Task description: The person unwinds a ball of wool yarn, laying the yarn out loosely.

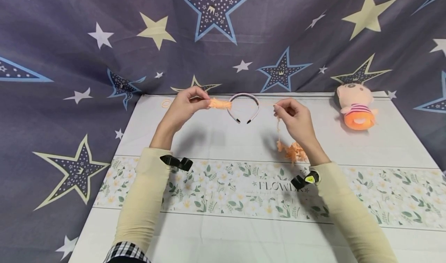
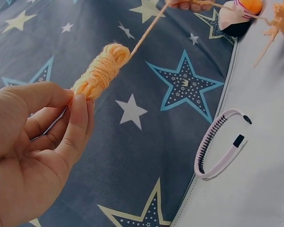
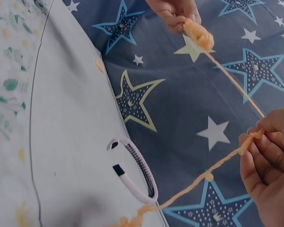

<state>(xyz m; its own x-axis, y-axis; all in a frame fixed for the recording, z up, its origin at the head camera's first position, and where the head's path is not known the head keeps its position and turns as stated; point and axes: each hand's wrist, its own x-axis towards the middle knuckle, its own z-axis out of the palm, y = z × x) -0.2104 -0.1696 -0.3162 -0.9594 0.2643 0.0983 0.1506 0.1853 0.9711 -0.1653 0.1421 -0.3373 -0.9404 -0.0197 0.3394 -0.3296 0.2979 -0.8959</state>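
Note:
My left hand (image 1: 186, 105) pinches one end of a small wound bundle of orange yarn (image 2: 100, 71), held up above the table. A single strand (image 3: 234, 84) runs taut from the bundle across to my right hand (image 1: 294, 118), which pinches it between thumb and fingertips. Below the right hand the strand hangs down to a loose, tangled heap of the same yarn (image 1: 295, 151). In the right wrist view the pinched part looks thick and kinked, and the left hand (image 3: 174, 12) shows at the top with the bundle.
A pale pink headband (image 1: 258, 107) with dark teeth lies at the back of the table, between the hands. To the right is a plush doll (image 1: 357, 106) in a striped top. A small orange ring (image 1: 166, 103) lies at the back left, before a star-patterned cloth (image 1: 209, 62).

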